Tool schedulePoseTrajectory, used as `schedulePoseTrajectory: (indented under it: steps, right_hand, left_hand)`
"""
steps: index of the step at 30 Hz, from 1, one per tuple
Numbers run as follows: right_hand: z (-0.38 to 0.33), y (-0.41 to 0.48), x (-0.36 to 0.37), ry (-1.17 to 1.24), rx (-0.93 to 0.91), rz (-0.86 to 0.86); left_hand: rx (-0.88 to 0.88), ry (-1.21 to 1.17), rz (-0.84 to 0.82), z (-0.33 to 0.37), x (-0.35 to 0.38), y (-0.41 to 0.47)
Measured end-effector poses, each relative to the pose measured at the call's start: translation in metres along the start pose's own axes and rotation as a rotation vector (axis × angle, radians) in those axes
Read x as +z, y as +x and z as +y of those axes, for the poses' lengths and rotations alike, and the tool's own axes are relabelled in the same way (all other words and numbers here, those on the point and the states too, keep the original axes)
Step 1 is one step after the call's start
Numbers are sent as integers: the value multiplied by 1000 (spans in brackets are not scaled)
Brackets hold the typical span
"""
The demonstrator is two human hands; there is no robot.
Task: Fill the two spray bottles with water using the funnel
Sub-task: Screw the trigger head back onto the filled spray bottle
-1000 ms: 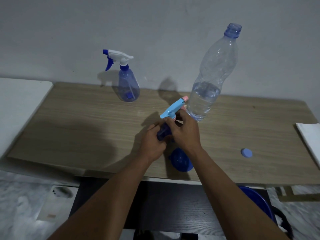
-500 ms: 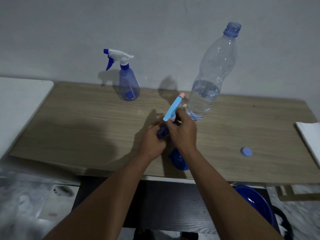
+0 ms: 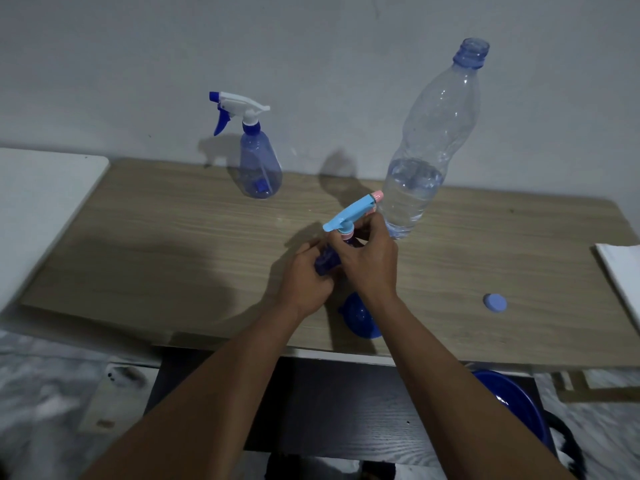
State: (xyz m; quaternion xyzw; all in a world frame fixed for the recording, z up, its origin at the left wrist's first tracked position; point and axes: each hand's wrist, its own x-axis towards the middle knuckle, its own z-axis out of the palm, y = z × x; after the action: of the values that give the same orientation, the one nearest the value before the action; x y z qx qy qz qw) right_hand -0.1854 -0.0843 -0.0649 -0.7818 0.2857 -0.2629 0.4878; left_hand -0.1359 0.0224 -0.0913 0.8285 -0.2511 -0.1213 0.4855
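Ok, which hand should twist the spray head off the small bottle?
Right. The right hand pinches the light-blue spray head at its collar; the left hand grips the dark blue bottle below, steadying it.

We see a matt, wood-grain table top (image 3: 138,237). The tall water bottle (image 3: 433,133) is clear, glossy, ridged plastic, and the far spray bottle (image 3: 259,171) is translucent blue plastic. The spray head (image 3: 349,213) looks like smooth, matt plastic, set on a small bottle (image 3: 327,261) of dark blue plastic. The funnel (image 3: 360,317) is shiny blue plastic. The wall (image 3: 311,46) is matt.
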Motion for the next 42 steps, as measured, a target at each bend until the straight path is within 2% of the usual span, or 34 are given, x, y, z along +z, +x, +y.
schedulePoseTrajectory:
  steps: [6,10,15,20,25,30,34,38,42]
  right_hand:
    - [5,1,-5,-36,-97,-71]
    - [2,3,-6,4,-25,-62]
    - [2,0,-4,34,-22,-58]
    - [8,-2,-5,32,-133,-62]
    - [5,1,-6,73,-4,-55]
    - [0,3,-12,36,-9,-102]
    - [2,1,-15,8,-93,-134]
    - [0,4,-15,50,0,-129]
    - [1,3,-14,39,-47,-143]
  left_hand:
    - [57,-21,-18,-2,-2,1]
    - [8,6,1,-6,0,0]
    - [-41,-42,-17,-5,-1,0]
    - [64,-59,-4,-2,-2,0]
    - [29,-30,-32,-5,-2,0]
    - [-27,-75,-43,-4,-2,0]
    - [41,-86,-26,-1,-4,0]
    - [-12,-72,-13,-5,0,0]
    - [-15,-57,-28,-3,-3,0]
